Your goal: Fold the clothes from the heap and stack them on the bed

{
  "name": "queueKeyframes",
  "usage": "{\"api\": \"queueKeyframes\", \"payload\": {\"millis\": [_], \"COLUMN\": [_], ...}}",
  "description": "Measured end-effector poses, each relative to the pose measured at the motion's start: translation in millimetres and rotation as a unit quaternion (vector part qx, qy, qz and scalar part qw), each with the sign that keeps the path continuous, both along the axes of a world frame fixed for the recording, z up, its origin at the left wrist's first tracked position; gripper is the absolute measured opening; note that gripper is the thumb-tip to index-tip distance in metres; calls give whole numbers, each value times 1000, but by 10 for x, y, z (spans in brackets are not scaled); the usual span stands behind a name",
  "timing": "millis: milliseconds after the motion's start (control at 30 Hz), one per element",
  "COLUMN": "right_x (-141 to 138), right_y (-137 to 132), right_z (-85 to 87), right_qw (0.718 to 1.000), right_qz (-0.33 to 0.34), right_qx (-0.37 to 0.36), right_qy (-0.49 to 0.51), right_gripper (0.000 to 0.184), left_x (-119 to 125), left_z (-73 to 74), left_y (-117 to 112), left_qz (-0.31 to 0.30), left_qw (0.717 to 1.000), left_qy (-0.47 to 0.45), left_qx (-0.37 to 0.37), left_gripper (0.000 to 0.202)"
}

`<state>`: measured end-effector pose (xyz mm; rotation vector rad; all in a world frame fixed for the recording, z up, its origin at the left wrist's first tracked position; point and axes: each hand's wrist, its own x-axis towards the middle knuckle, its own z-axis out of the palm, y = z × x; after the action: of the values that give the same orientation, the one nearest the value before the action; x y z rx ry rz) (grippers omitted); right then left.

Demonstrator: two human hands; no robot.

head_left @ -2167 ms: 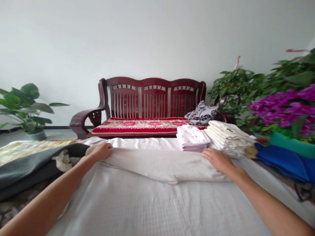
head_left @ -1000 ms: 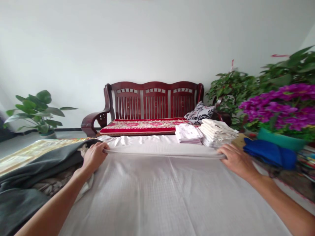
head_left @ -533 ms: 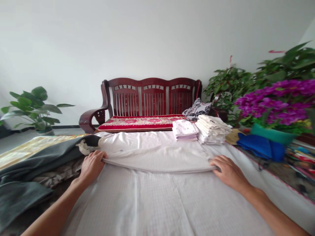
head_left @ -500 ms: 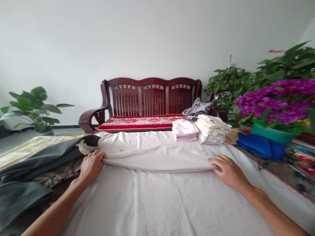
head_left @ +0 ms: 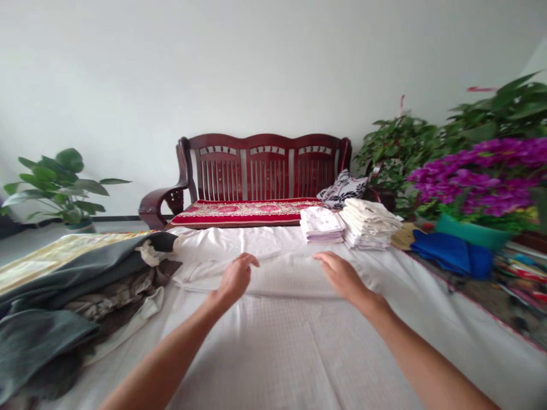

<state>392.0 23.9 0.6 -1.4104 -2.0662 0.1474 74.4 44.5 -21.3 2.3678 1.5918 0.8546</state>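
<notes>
A pale, finely ribbed cloth (head_left: 284,277) lies folded in a wide, low strip across the white sheet (head_left: 273,353) in front of me. My left hand (head_left: 236,278) is over the left-centre of the strip, holding nothing, its fingers stretched and slightly curved. On the other side, my right hand (head_left: 342,275) reaches over the right part of the cloth with fingers extended. Whether the fingertips touch the fabric, I cannot tell. Just beyond stand a stack of folded printed white cloths (head_left: 322,225) and a taller stack of folded cream cloths (head_left: 371,223).
Rumpled dark grey clothes (head_left: 47,336) are heaped at the left. A wooden bench (head_left: 265,171) with a red mat and a patterned cushion (head_left: 344,189) stands behind. Blue cloth (head_left: 453,253), purple flowers (head_left: 482,176) and assorted items line the right edge.
Both hands have let go of the strip's two ends and moved inward over its middle. The near edge that they held now lies flat on the sheet.
</notes>
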Motion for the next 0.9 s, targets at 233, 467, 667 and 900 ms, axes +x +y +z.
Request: {"api": "queueKeyframes", "payload": {"millis": [233, 467, 667, 900], "right_x": [-605, 220, 622, 556], "right_y": [171, 125, 121, 61], "right_z": [-590, -832, -901, -628], "right_qw": [985, 965, 949, 958], "right_qz": [-6, -84, -162, -190], "right_qx": [-1, 37, 39, 44], "right_qy": [-170, -244, -269, -210], "right_gripper": [55, 59, 64, 47], "left_x": [614, -219, -1060, -1218], "left_z": [-337, -342, -396, -368], "left_y": [135, 36, -141, -245], "left_qz": [-210, -105, 130, 230], "left_qw": [970, 978, 961, 937], "left_qy": [115, 181, 244, 256], "left_qx": [36, 1, -31, -56], "left_gripper": [44, 57, 56, 56]}}
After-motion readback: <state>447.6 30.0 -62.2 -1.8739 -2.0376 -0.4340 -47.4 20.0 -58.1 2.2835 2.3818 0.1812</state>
